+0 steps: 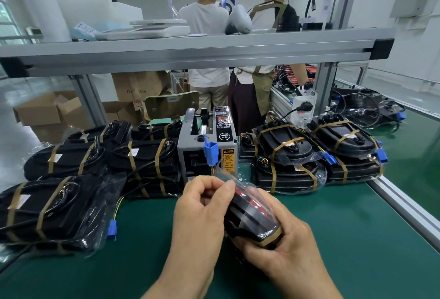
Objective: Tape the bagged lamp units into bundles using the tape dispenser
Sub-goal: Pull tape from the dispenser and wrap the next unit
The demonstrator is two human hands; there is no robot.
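Well along, I'd say: taped bundles (pixel 59 208) crowd the counter (pixel 142 251) either side of the tape dispenser (pixel 207 146), while left hand (pixel 202 213) and right hand (pixel 281 248), fingers (pixel 209 185) curled, grip another bagged lamp unit (pixel 252 215) just before it, one tan strip on.

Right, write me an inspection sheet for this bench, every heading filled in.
Surface: green matted bench top, aluminium rail along its right edge.
Job's things: grey boxy tape dispenser upright mid-bench; black lamp unit in clear bag held up, one tan tape band on it; tan-taped black bundles stacked left and right of the dispenser.
Clutter: nothing seen.
Hands: left hand pinches the bag with its fingers; right hand grips the unit's taped end.
Cables: yellow-green wires with blue connector trail from a left bundle.
Surroundings: aluminium shelf rail; two people standing, backs turned; brown cardboard boxes.
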